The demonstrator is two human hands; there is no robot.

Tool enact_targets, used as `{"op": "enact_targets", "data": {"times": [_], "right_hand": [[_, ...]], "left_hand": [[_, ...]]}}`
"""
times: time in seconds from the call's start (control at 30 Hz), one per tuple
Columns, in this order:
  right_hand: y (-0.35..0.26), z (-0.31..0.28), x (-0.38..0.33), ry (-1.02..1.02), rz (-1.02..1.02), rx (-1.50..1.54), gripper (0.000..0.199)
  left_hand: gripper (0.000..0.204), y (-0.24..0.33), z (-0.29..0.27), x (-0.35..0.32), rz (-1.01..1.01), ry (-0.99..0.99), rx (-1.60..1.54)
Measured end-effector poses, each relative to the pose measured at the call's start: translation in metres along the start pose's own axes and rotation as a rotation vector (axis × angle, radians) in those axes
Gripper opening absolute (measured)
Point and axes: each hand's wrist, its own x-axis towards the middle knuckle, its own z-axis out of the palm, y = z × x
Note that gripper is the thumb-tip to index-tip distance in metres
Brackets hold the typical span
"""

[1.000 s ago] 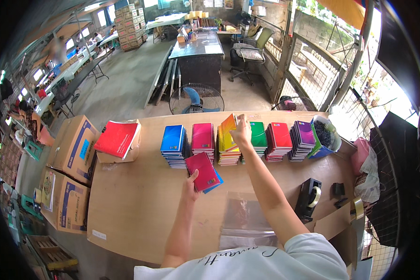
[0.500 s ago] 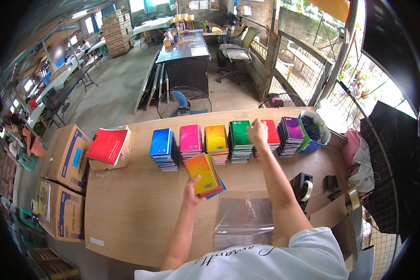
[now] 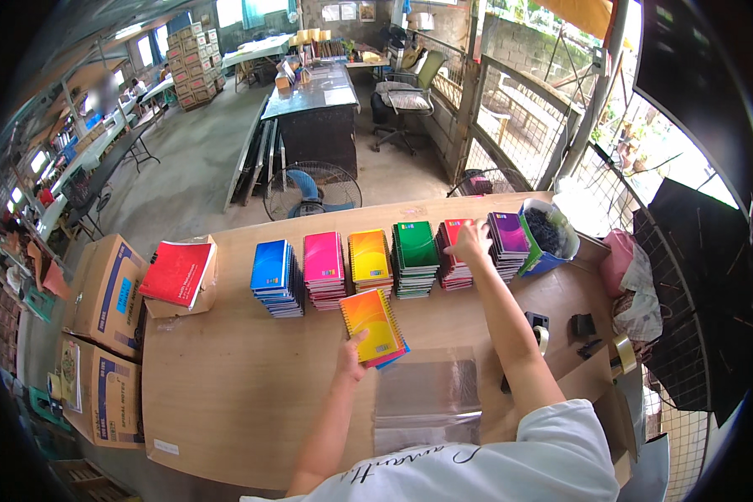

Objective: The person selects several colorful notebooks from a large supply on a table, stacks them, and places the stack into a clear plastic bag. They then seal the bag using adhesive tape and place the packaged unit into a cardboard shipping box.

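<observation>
Head view, left to right. Cardboard boxes [image 3: 100, 289] off the worktop's [image 3: 243, 393] left edge; red notebook [image 3: 178, 272] at its left end. Left hand [image 3: 351, 358], fingers closed, holds a small notebook stack [image 3: 374, 326] mid-worktop. Right hand [image 3: 470, 243] rests on the red stack [image 3: 453, 255] along the far edge; grip cannot be told.

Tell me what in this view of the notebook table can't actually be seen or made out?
- Head view: the red notebook stack is partly covered by the right hand.
- How many notebooks lie under the orange one held by the left hand: only coloured edges peek out.
- The tape dispenser is largely hidden behind the right forearm.
- The people at the far tables on the left are too small and blurred.
</observation>
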Motion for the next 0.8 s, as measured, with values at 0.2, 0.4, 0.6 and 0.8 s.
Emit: {"op": "enact_targets", "data": {"times": [0.2,0.4,0.6,0.8], "right_hand": [[-0.043,0.042,-0.008,-0.019,-0.121,0.314,0.072],[-0.108,0.021,-0.022,-0.134,-0.131,0.056,0.093],[-0.088,0.058,-0.002,0.04,-0.47,0.002,0.019],[-0.043,-0.057,-0.072,-0.145,-1.148,0.58,0.038]], "left_hand": [[0.04,-0.008,0.026,0.0,0.066,0.033,0.069],[0.052,-0.001,0.027,-0.001,0.24,0.057,0.052],[0.055,0.001,0.034,-0.004,0.15,0.041,0.062],[0.054,0.009,0.001,-0.008,-0.071,-0.228,-0.059]]}}
